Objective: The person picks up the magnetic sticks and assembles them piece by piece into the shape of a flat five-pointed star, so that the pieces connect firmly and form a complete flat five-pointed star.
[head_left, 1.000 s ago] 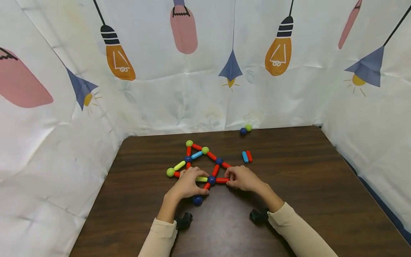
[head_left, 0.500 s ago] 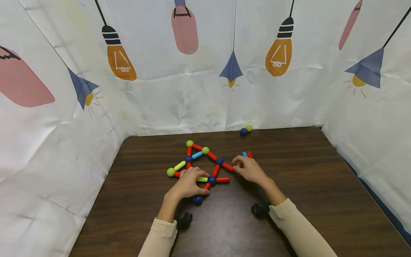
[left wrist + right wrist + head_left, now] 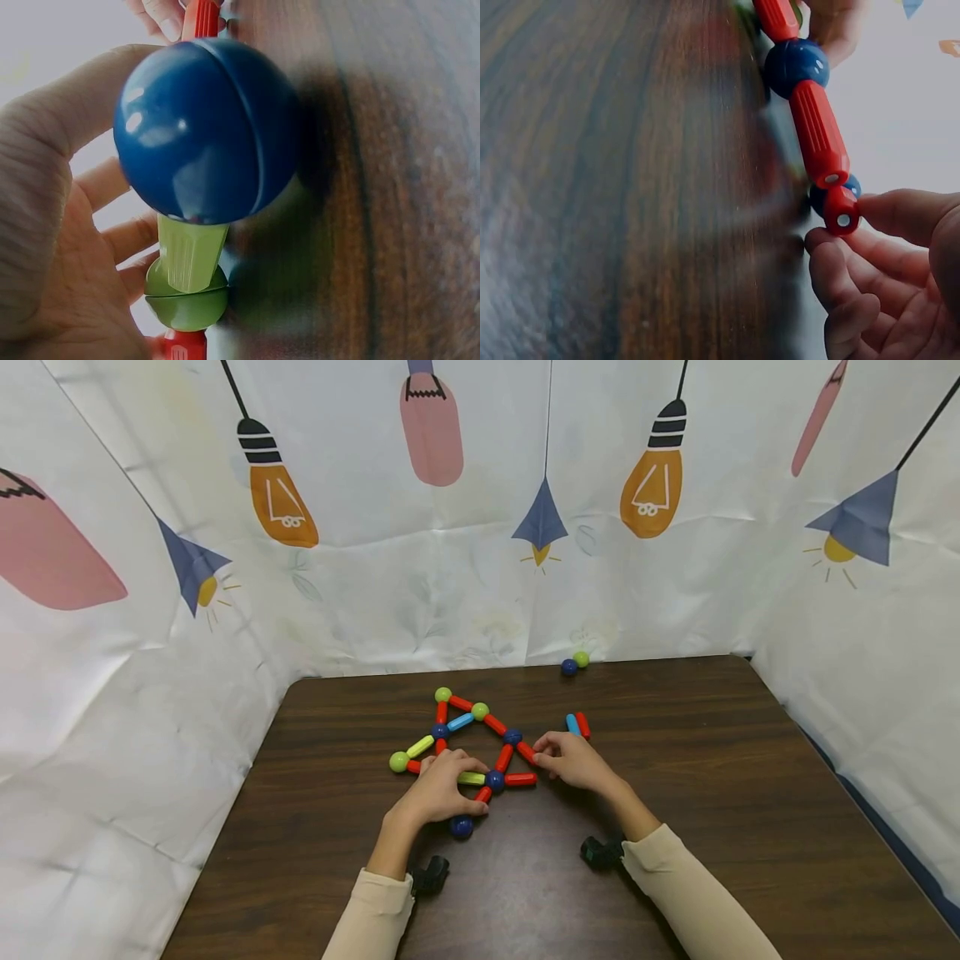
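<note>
A flat frame of magnetic rods and balls lies on the table. My left hand [image 3: 441,789] arches over its near part, thumb at a red magnetic rod [image 3: 483,795] and fingers near a yellow-green rod [image 3: 472,778]. A dark blue ball [image 3: 210,131] fills the left wrist view, with a green rod [image 3: 191,251] behind it. My right hand [image 3: 573,764] pinches the free end of a red magnetic rod [image 3: 842,214] between thumb and fingertip. That rod's other end meets a blue ball [image 3: 512,737]. Another red rod [image 3: 521,779] sticks out just below, its end free.
A loose blue rod [image 3: 573,724] and a loose red rod [image 3: 582,725] lie beyond my right hand. At the table's far edge sit a blue ball [image 3: 569,667] and a green ball [image 3: 581,658]. A printed white curtain [image 3: 480,577] stands behind the table [image 3: 712,760].
My right hand left the lower red rod, moved up to the upper one, then came back toward me. The upper rod's free end has swung down toward the lower rod. My left hand stays put.
</note>
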`<action>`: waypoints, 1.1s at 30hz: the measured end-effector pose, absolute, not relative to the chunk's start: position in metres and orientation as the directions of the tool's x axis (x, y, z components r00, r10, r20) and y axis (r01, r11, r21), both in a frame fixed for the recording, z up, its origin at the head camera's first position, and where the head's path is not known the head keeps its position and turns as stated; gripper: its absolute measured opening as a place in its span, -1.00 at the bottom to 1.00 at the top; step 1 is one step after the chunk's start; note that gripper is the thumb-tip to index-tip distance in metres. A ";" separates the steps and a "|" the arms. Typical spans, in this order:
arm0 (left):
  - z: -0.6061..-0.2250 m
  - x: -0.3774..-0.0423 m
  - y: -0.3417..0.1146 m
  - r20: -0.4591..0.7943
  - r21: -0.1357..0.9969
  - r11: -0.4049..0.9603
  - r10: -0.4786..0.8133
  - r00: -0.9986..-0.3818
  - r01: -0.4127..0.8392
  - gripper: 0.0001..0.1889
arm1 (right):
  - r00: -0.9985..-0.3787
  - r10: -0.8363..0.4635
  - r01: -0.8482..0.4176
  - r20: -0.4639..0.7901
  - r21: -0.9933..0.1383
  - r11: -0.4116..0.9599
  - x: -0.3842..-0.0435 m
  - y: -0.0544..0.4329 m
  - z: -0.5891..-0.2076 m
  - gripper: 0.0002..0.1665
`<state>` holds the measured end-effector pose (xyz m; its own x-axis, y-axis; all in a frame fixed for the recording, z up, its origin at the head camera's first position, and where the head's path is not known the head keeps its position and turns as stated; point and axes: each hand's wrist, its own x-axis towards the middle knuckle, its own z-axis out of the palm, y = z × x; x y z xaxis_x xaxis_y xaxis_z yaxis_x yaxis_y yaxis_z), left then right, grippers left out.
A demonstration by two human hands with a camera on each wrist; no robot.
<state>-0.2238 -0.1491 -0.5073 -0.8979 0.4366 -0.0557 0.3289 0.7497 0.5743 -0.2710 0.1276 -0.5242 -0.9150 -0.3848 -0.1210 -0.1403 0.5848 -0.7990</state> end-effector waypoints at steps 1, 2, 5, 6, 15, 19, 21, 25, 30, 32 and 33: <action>-0.507 -0.224 -0.149 -0.056 0.574 0.750 0.437 -0.898 0.329 -0.49 | -0.914 -0.387 -0.140 -0.123 -0.798 0.586 -0.271 0.127 -0.524 -0.82; -0.508 -0.224 -0.149 -0.056 0.574 0.750 0.437 -0.898 0.329 -0.49 | -0.912 -0.389 -0.139 -0.126 -0.798 0.586 -0.271 0.127 -0.524 -0.81; -0.509 -0.225 -0.150 -0.058 0.572 0.752 0.436 -0.898 0.329 -0.49 | -0.909 -0.393 -0.140 -0.135 -0.792 0.594 -0.272 0.129 -0.520 -0.79; -0.509 -0.225 -0.151 -0.057 0.571 0.752 0.436 -0.898 0.329 -0.49 | -0.908 -0.396 -0.144 -0.133 -0.791 0.595 -0.273 0.130 -0.517 -0.78; -0.511 -0.224 -0.152 -0.053 0.566 0.753 0.439 -0.897 0.336 -0.48 | -0.935 -0.354 -0.202 0.001 -0.822 0.533 -0.326 0.159 -0.487 -0.60; -0.512 -0.223 -0.152 -0.051 0.567 0.752 0.440 -0.896 0.337 -0.48 | -0.954 -0.299 -0.162 0.005 -0.851 0.500 -0.360 0.177 -0.484 -0.56; -0.513 -0.222 -0.152 -0.053 0.569 0.751 0.442 -0.896 0.336 -0.48 | -0.959 -0.284 -0.134 -0.014 -0.859 0.495 -0.375 0.184 -0.486 -0.53; -0.512 -0.219 -0.152 -0.060 0.570 0.752 0.440 -0.896 0.332 -0.48 | -0.950 -0.306 -0.097 -0.065 -0.870 0.484 -0.395 0.192 -0.492 -0.39; -0.511 -0.219 -0.153 -0.057 0.572 0.752 0.435 -0.899 0.328 -0.47 | -0.927 -0.359 -0.099 -0.108 -0.853 0.513 -0.412 0.195 -0.499 -0.31; -0.511 -0.220 -0.153 -0.049 0.571 0.750 0.438 -0.898 0.334 -0.47 | -0.922 -0.370 -0.114 -0.109 -0.839 0.532 -0.417 0.195 -0.501 -0.31; -0.511 -0.220 -0.153 -0.047 0.572 0.749 0.438 -0.898 0.336 -0.47 | -0.920 -0.378 -0.126 -0.106 -0.833 0.539 -0.419 0.195 -0.501 -0.31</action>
